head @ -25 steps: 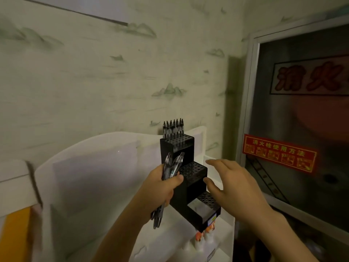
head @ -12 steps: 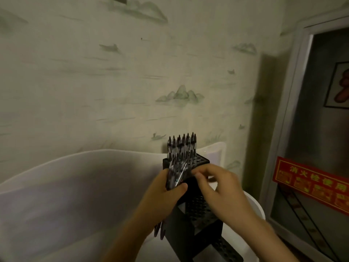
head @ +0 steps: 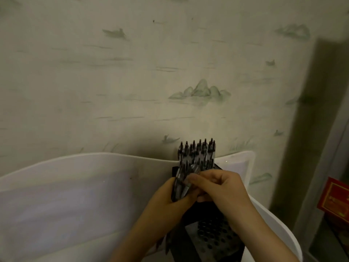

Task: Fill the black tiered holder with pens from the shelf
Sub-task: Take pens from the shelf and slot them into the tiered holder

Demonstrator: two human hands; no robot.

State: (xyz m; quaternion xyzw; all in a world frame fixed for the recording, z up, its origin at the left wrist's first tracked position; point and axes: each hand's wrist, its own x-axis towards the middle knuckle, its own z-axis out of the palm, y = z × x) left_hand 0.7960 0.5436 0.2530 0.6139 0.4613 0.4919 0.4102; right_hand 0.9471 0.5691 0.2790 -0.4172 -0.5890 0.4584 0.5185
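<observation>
The black tiered holder [head: 217, 237] stands on the white shelf, its lower perforated tier showing bare holes. Several dark pens [head: 198, 152] stand upright in its top tier. My left hand [head: 170, 203] grips a small bundle of pens [head: 180, 184] just in front of the top tier; their lower ends stick out below my wrist. My right hand [head: 222, 190] reaches over the holder from the right and pinches the top of one pen in that bundle. My hands hide the middle tier.
A curved white shelf panel [head: 85, 186] rises behind and left of the holder. Patterned wallpaper [head: 151, 72] fills the background. At the right edge are a dark metal frame [head: 309, 129] and a red label [head: 334, 199].
My right hand closed from open beside the holder onto a pen in my left hand's bundle. The view moved closer and turned left, pushing the red label to the edge.
</observation>
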